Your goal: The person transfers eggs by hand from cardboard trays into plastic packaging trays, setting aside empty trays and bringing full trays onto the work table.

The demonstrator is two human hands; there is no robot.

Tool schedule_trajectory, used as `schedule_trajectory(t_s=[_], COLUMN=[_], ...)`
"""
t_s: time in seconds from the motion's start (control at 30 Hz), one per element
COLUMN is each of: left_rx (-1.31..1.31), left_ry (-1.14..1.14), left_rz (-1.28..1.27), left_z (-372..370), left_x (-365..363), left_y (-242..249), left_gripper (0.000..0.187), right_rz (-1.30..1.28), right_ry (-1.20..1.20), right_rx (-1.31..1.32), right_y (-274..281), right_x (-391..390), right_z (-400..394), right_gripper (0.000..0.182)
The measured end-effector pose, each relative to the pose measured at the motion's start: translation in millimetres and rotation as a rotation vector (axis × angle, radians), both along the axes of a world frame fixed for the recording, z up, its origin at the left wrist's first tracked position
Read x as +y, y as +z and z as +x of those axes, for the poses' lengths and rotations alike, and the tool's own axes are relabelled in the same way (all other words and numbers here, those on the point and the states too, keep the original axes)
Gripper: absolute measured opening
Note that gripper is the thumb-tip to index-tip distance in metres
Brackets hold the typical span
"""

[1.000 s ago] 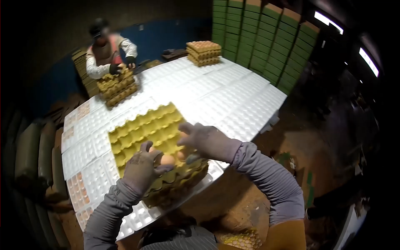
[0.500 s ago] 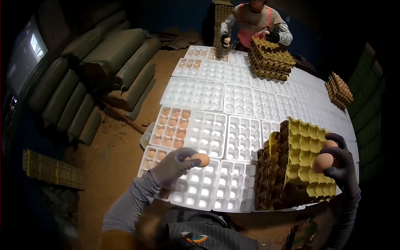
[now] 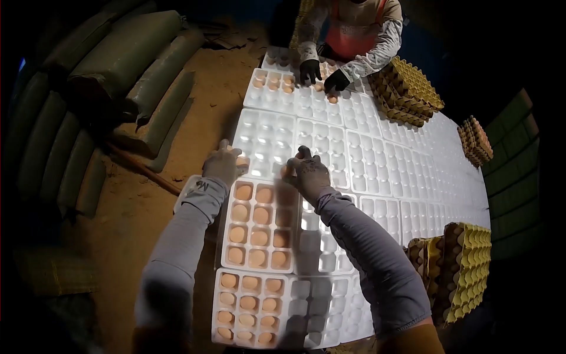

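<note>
My left hand (image 3: 222, 165), in a thin greyish glove, has its fingers on a brown egg (image 3: 242, 161) at the near left corner of a white egg tray (image 3: 265, 138). At that tray's near right corner, my gloved right hand (image 3: 309, 174) is curled round another egg (image 3: 286, 173), mostly hidden by the fingers. Just below my hands lies a white tray filled with brown eggs (image 3: 259, 238); a second filled tray (image 3: 252, 307) lies nearest me. My right forearm passes over white trays whose cups hold no eggs.
Across the table a person in dark gloves (image 3: 336, 81) handles eggs at a white tray. Stacked pulp cartons stand at the near right (image 3: 466, 271) and far right (image 3: 410, 88). Another carton stack (image 3: 474, 141) holds eggs. Full sacks (image 3: 127, 56) lie left of the table.
Both my hands have moved away from me with eggs, the right leaving the yellow cartons. My view has shifted, and the other person's hands have come down to the trays.
</note>
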State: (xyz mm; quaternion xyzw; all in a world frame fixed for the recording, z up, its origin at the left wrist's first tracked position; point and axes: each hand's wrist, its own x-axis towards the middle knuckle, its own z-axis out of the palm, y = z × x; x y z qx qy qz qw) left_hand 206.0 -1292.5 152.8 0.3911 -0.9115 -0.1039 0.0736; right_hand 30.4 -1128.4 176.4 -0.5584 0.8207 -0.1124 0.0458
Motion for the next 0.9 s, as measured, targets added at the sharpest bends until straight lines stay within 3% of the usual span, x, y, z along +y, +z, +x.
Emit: schedule_trajectory(t_s=[0.13,0.2,0.27,0.3,0.33,0.4,0.43,0.47,0.57,0.67,0.7,0.8,0.9], left_rx=[0.290,0.231,-0.115,0.081,0.080,0.426,0.648,0.649,0.919,0.950,0.988,1.033,0.900], left_ry=[-0.123,-0.128,-0.133,-0.074,-0.088,-0.049,-0.092,-0.103,-0.006,-0.018,-0.091,-0.171,0.167], left_rz=[0.154,0.234,0.306,0.270,0.275,0.241,0.252,0.259,0.700,0.841,0.862,0.602,0.275], left_z=[-28,-43,-53,-58,-64,-74,-87,-94,-111,-118,-118,-106,-61], left_x=[-31,-38,-43,-50,-51,-48,-53,-53,-57,-60,-60,-57,-54], left_y=[-9,-2,16,-8,-18,-21,-36,-37,-51,-69,-70,-64,-67], left_gripper=[0.033,0.032,0.034,0.034,0.034,0.035,0.035,0.035,0.034,0.036,0.037,0.038,0.046], right_rz=[-0.126,0.006,0.075,0.029,-0.110,-0.158,-0.056,0.052,0.102,-0.212,-0.484,-0.655,-0.610], right_ry=[0.106,0.151,0.106,0.023,-0.047,-0.125,-0.099,-0.036,0.056,-0.115,-0.076,0.070,-0.012], right_rx=[-0.214,-0.278,-0.293,-0.304,-0.394,-0.421,-0.522,-0.602,-0.335,-0.392,-0.353,-0.171,-0.500], right_y=[-27,-34,-32,-27,-27,-26,-22,-21,-29,-37,-60,-107,-92], right_x=[-35,-51,-63,-68,-70,-82,-86,-90,-84,-85,-89,-97,-81], right_z=[9,21,21,19,16,6,-1,-6,-2,-6,-7,-22,-23], right_gripper=[0.025,0.027,0.030,0.031,0.030,0.029,0.029,0.028,0.032,0.034,0.026,0.024,0.039])
